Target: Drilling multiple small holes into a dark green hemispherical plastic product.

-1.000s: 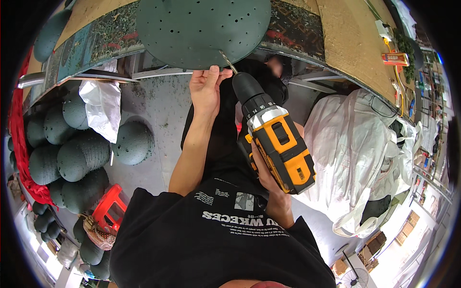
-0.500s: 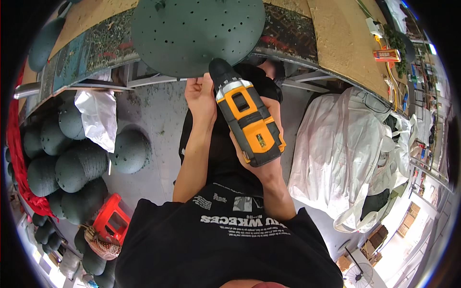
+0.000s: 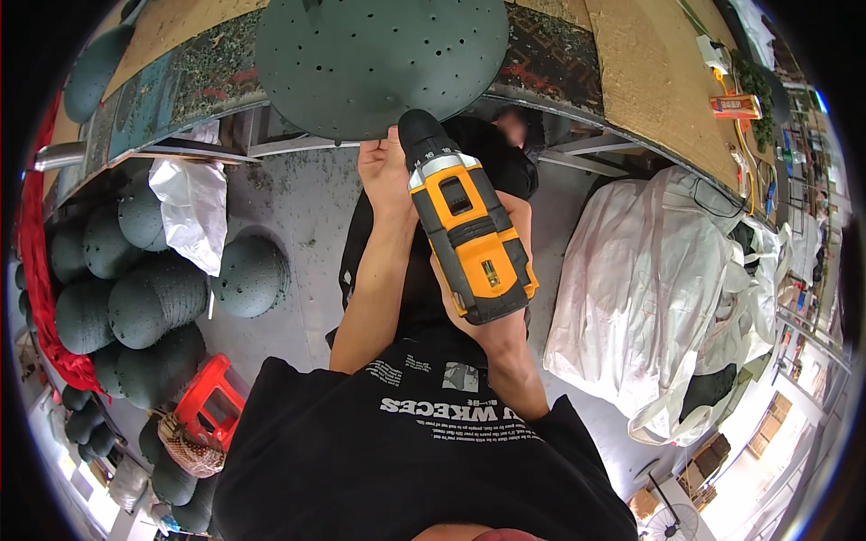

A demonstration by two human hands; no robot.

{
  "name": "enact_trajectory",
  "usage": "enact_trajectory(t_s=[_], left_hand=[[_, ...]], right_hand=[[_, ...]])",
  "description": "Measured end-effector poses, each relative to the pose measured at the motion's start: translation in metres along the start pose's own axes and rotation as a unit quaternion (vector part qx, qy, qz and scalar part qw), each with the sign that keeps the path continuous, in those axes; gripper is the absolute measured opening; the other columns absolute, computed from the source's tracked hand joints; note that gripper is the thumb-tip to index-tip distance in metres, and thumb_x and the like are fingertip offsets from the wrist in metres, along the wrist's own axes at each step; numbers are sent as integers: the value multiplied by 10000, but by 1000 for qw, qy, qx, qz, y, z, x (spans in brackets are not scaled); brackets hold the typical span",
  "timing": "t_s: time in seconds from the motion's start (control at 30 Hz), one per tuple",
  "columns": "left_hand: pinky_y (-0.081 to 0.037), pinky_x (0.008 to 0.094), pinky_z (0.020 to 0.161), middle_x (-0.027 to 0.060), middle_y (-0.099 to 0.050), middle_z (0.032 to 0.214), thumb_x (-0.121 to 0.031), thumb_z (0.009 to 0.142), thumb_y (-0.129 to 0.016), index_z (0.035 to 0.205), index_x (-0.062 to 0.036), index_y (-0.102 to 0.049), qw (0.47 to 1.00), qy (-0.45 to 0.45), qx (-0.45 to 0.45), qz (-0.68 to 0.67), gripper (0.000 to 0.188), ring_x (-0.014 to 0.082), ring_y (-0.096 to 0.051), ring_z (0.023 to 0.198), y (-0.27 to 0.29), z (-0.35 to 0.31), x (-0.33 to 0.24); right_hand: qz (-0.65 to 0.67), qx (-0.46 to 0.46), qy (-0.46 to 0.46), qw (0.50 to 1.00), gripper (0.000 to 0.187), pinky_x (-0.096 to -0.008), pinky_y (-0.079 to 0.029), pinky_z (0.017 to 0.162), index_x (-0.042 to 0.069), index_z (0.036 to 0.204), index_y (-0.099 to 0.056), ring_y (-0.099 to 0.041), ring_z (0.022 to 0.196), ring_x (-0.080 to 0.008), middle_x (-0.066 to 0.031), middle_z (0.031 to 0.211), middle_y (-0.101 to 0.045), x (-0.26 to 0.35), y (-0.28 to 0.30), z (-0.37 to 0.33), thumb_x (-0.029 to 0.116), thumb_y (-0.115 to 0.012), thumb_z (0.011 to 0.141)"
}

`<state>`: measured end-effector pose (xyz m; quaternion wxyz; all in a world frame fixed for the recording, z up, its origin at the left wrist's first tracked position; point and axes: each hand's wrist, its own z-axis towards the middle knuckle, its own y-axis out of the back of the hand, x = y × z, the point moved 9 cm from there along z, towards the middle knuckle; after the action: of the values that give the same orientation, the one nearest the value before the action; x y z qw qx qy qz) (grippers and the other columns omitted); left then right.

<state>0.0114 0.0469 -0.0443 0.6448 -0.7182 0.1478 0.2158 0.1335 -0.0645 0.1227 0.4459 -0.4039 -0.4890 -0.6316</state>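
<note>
A large dark green dome (image 3: 379, 54) dotted with small holes rests on the workbench (image 3: 649, 72) edge in front of me. My left hand (image 3: 383, 167) is closed at the dome's lower rim, fingers pinched there; whatever it pinches is hidden. My right hand (image 3: 492, 316) grips the handle of a yellow and black cordless drill (image 3: 465, 230). The drill's black chuck points up and touches the dome's rim right beside my left hand.
Many more green domes (image 3: 135, 288) are piled on the floor at left, beside a white plastic bag (image 3: 194, 212) and a red stool (image 3: 207, 397). Big white sacks (image 3: 658, 298) fill the floor at right. Tools lie on the bench's far right.
The drill has swung up and left from a lowered, sideways position until its chuck meets the dome's rim. My left hand stayed at the rim.
</note>
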Motion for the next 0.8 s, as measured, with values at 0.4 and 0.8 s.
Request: enact_trajectory(t_s=[0.4, 0.8], left_hand=[[-624, 346, 753, 201, -666, 1109, -185, 974, -590, 1153, -2, -605, 983, -94, -44, 151, 257, 308, -700, 948, -10, 2, -14], [-379, 510, 1099, 15, -570, 1325, -167, 957, -603, 1296, -147, -553, 994, 29, 103, -38, 343, 215, -509, 1255, -42, 5, -9]], right_hand=[[-28, -28, -18, 999, 629, -269, -525, 776, -12, 1210, -390, -689, 889, -192, -151, 982, -669, 7, 22, -28, 36, -802, 736], [-148, -2, -16, 989, 573, -227, -498, 796, 12, 1227, -430, -620, 929, -115, -74, 1044, -590, 6, 63, -72, 55, -783, 777]])
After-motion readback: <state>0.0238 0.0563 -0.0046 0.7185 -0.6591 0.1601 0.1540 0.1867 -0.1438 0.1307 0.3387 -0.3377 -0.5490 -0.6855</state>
